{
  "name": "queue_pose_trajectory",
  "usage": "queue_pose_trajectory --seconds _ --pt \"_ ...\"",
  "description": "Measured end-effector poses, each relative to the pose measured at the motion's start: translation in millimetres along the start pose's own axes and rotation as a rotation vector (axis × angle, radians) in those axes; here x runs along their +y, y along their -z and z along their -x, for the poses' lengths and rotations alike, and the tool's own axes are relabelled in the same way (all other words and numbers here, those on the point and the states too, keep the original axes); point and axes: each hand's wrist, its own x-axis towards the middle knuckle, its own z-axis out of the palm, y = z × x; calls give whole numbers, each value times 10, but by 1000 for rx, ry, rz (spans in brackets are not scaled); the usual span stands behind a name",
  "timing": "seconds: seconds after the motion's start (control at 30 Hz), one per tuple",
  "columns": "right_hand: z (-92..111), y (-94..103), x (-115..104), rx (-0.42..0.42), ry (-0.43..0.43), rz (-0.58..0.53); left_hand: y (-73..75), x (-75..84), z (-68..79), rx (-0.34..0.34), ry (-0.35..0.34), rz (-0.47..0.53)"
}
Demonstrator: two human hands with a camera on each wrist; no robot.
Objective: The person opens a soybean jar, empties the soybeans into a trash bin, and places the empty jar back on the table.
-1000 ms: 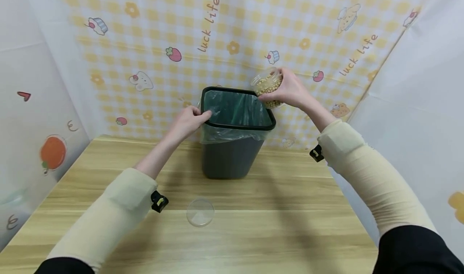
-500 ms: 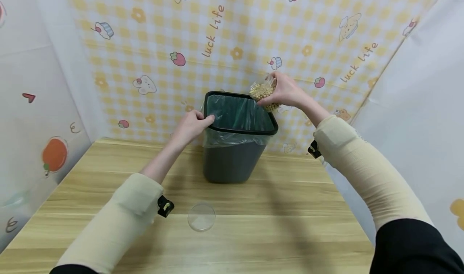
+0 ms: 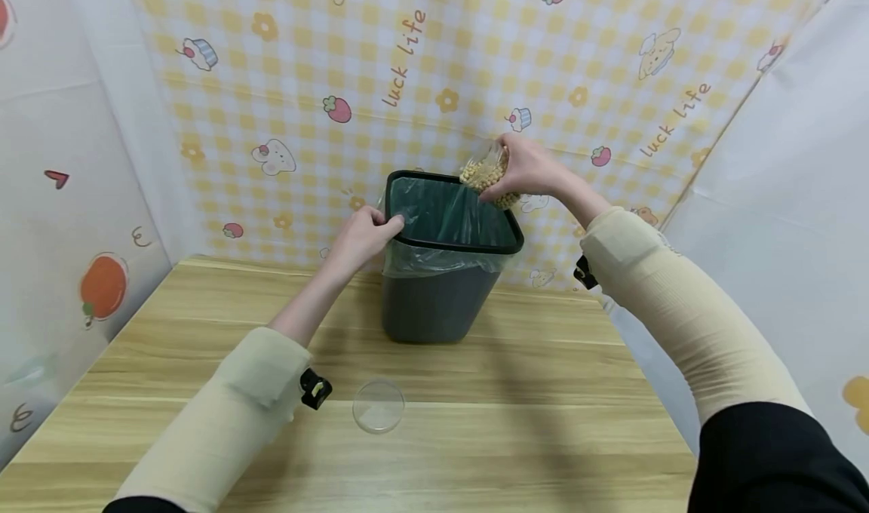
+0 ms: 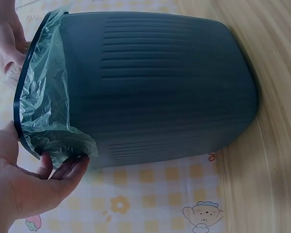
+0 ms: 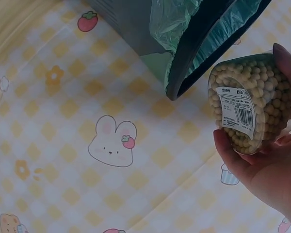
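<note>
A grey trash can (image 3: pixel 434 302) with a black rim and a thin green liner bag (image 4: pixel 46 92) folded over its edge stands at the back of the table. My left hand (image 3: pixel 366 234) grips its left rim, thumb on top and fingers below against the liner. In my right hand (image 3: pixel 532 167) is a clear plastic jar (image 3: pixel 483 172) of round beige beans, held tilted, mouth leftward, over the can's right rear rim. The right wrist view shows a barcode label (image 5: pixel 236 111) on the jar's base, with beans (image 5: pixel 276 97) packed behind it.
A clear round lid (image 3: pixel 379 407) lies on the wooden table (image 3: pixel 475 453) in front of the can. Behind the can hangs a yellow checked cloth (image 3: pixel 380 68). White sheets (image 3: pixel 781 219) close off both sides.
The jar has tipped further left and down over the can, its beans shifting toward the mouth. My left hand keeps its hold on the rim. The head view has shifted slightly.
</note>
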Motion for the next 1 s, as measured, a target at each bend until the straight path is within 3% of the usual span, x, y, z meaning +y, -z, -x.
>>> queue_pose_trajectory --seconds 0.43,1.0 --pt "-68 -30 -44 -84 8 46 -5 -7 11 4 -2 13" --pt "-90 -18 -98 -124 29 94 -24 -19 16 18 1 18"
